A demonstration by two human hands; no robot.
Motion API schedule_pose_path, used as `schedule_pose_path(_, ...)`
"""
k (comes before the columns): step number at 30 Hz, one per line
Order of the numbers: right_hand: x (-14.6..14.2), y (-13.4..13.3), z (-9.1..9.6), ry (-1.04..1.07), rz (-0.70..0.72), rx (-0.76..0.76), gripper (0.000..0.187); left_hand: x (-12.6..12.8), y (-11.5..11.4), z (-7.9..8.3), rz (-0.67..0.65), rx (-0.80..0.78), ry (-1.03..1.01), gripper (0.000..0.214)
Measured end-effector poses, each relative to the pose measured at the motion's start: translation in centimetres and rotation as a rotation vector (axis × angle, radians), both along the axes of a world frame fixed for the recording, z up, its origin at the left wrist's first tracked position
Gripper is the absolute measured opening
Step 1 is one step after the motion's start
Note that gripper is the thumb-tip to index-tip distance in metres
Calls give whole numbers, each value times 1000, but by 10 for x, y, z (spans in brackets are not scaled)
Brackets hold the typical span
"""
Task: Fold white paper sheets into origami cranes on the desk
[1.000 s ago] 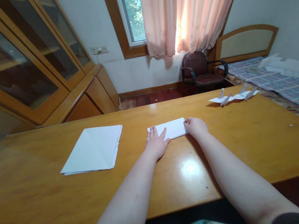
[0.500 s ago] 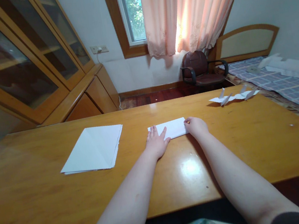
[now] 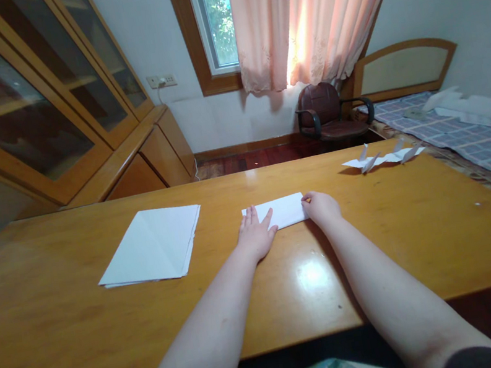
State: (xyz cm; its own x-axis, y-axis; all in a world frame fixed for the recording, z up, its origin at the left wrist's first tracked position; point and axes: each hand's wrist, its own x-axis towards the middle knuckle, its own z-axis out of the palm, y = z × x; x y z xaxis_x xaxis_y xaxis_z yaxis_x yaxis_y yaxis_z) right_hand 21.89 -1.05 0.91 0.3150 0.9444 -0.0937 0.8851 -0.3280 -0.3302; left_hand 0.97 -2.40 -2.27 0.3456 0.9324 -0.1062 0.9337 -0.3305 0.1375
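A white sheet of paper (image 3: 286,210), folded into a narrow rectangle, lies flat on the wooden table (image 3: 266,306). My left hand (image 3: 256,232) rests on its left end with the fingers spread and pressed down. At the right end, my right hand (image 3: 321,206) has its fingers closed on the paper's edge, thumb and forefinger pinched together. The underside of the paper and the curled fingers of the right hand are hidden. To the left lies a stack of white paper sheets (image 3: 150,247), its top sheet showing a diagonal crease.
Folded white paper figures (image 3: 382,159) stand near the table's far right edge. Behind the table are a brown armchair (image 3: 330,113) and a bed with a checked cover (image 3: 434,127). A glass-door cabinet (image 3: 68,82) stands at the left.
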Motion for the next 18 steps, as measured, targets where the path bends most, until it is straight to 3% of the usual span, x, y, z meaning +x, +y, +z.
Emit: schedule_pose_path(18,2,1,-4,7,2,4,31,1,2,2,19,-28,-9,69)
